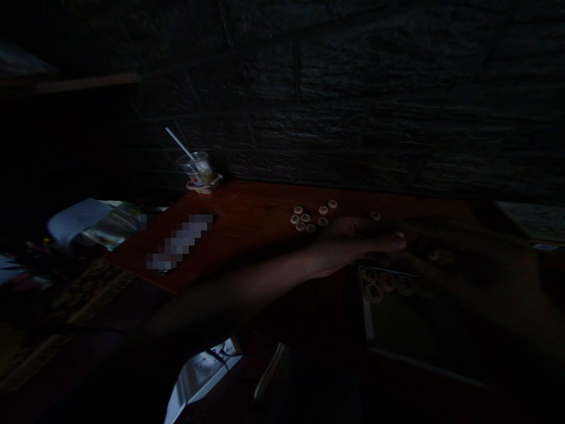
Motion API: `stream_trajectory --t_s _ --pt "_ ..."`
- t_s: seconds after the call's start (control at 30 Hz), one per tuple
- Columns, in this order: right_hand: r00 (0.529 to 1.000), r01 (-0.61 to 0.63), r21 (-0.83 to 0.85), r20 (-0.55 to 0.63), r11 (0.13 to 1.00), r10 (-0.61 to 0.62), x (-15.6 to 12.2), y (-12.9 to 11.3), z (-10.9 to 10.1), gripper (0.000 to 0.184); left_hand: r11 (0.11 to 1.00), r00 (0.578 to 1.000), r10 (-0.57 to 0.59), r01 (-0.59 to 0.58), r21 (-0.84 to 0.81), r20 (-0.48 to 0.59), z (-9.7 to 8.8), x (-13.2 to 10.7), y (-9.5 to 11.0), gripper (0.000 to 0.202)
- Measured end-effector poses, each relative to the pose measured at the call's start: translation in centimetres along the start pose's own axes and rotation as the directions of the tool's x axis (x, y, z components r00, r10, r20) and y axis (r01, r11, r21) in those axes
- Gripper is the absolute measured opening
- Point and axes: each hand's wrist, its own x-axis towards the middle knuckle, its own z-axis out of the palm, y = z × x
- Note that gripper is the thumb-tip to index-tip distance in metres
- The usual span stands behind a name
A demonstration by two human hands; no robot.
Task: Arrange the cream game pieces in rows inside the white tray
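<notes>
The scene is very dark. My left hand (353,244) reaches from the lower left across a red-brown table (247,212), its fingers stretched out flat toward the right and holding nothing I can see. Just behind it lie several round pale game pieces (309,219) with dark marks, and one more piece (375,216) sits apart. Below the fingers, an open box (397,318) holds several more pieces (382,282). My right hand (445,253) comes in from the right, smeared by motion, close to the left fingertips. Whether it holds a piece is unclear.
A clear plastic cup (196,168) with a white straw stands at the table's back left corner. A flat dark object (180,241) lies on the table's left part. A white cloth and clear wrapping (97,224) lie further left. A dark brick wall (353,106) rises behind.
</notes>
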Motion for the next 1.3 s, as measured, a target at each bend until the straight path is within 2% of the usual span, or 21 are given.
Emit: stream_trajectory --t_s 0.17,0.4,0.57,0.83,1.07,1.3 --pt "1.000 0.028 0.021 0.010 0.999 -0.028 -0.08 0.17 0.15 0.026 1.000 1.000 -0.008 0.008 -0.003 -0.011 0.01 0.02 -0.11 0.041" --pt "1.000 -0.001 0.081 0.011 0.997 0.000 -0.26 0.12 0.10 0.027 1.000 1.000 0.015 -0.015 0.002 0.017 -0.02 0.01 -0.03 0.038" --pt "0.990 -0.132 0.207 0.068 0.969 0.120 -0.22 -0.06 0.32 0.033 0.999 0.999 0.023 -0.022 0.042 -0.047 0.15 -0.26 0.02 0.031" --pt "0.987 -0.162 0.308 0.044 0.937 0.157 -0.50 0.00 0.51 0.038 0.997 0.998 0.054 -0.052 0.054 -0.039 -0.13 -0.23 -0.22 0.028" --pt "0.976 -0.217 0.290 0.069 0.932 0.205 -0.65 -0.15 0.45 0.039 0.994 0.994 0.081 -0.075 0.078 -0.077 -0.15 -0.22 -0.19 0.027" --pt "0.985 -0.175 0.308 0.050 0.935 0.168 -0.48 -0.09 0.46 0.034 0.999 0.998 0.040 -0.038 0.032 -0.039 -0.13 -0.23 -0.19 0.027"
